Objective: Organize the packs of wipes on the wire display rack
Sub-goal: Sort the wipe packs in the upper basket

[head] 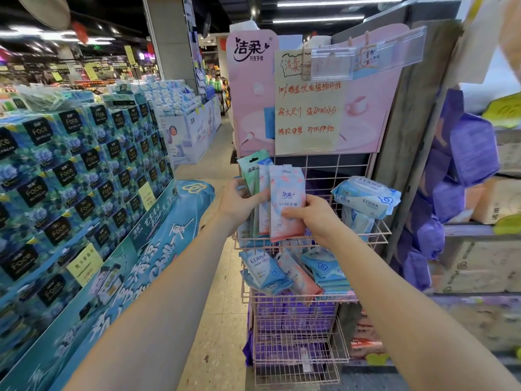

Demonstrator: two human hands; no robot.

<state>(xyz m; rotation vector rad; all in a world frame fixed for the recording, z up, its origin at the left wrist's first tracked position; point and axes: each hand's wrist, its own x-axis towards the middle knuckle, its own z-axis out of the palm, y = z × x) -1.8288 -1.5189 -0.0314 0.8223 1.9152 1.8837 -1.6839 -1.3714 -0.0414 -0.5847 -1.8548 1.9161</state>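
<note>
Shop aisle, pink wire rack [380,232]. Right hand [314,218] grips pink-white pack [286,198] upright; left hand [239,203] holds packs [253,176] behind.

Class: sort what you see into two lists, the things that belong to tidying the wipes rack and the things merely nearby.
Belongs to the job:
pink wire rack
pink-and-white wipes pack held by both hands
green packs
blue EDI packs

Merely nearby:
stacked blue tissue boxes
purple packs
handwritten sign

Wipes packs [286,203] upright in rack [377,235]
</note>
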